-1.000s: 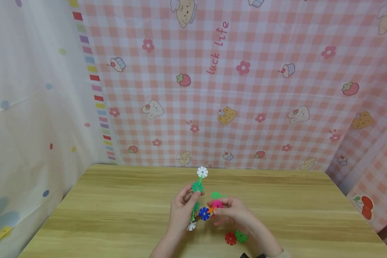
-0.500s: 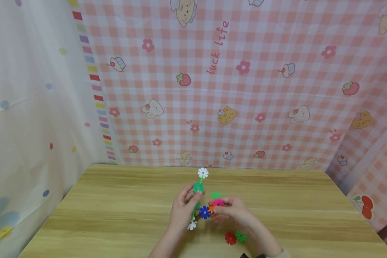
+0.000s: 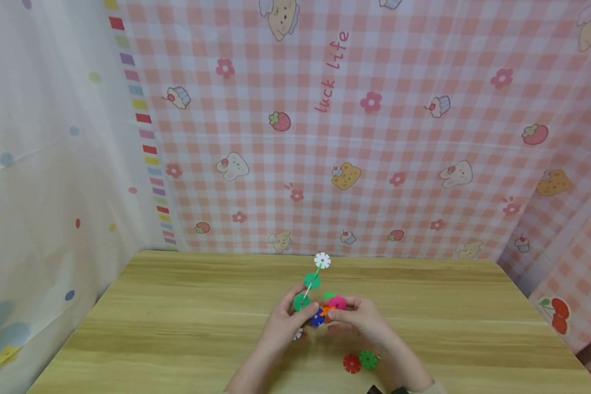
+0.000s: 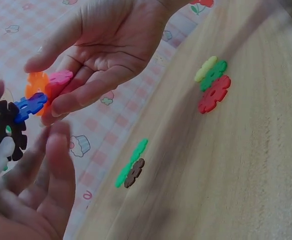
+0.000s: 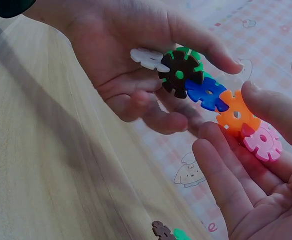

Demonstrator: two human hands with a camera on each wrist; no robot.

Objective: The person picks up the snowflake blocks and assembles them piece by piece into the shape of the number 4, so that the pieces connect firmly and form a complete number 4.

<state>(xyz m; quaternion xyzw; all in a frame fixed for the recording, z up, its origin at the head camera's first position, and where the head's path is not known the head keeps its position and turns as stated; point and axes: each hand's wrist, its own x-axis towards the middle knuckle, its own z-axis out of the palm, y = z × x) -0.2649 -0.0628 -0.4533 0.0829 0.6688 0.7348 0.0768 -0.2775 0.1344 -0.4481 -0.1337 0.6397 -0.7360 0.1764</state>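
Note:
A chain of slotted plastic snowflake discs spans both hands above the table. My left hand (image 3: 284,323) holds it by the green disc (image 3: 301,302), its thumb reaching toward the blue disc (image 3: 317,317). Above that hand the chain runs up to a white disc (image 3: 322,260). In the right wrist view, a dark brown disc (image 5: 180,82), the blue one, an orange disc (image 5: 238,114) and a pink disc (image 5: 263,142) are linked in a row. My right hand (image 3: 366,317) pinches the orange disc between thumb and fingers, with the pink one beside its fingers.
On the wooden table (image 3: 177,323) lie a red disc (image 3: 352,363) and a green disc (image 3: 368,360), with a yellow disc (image 4: 206,69) joined on. Beyond my right hand are green discs (image 4: 132,162) and a brown disc (image 4: 134,174). A pink checked cloth (image 3: 399,137) hangs behind the table.
My left hand has shifted its hold down the chain, and its thumb now reaches near the blue disc. The white top end has swung right. My right hand rose slightly with the pink disc.

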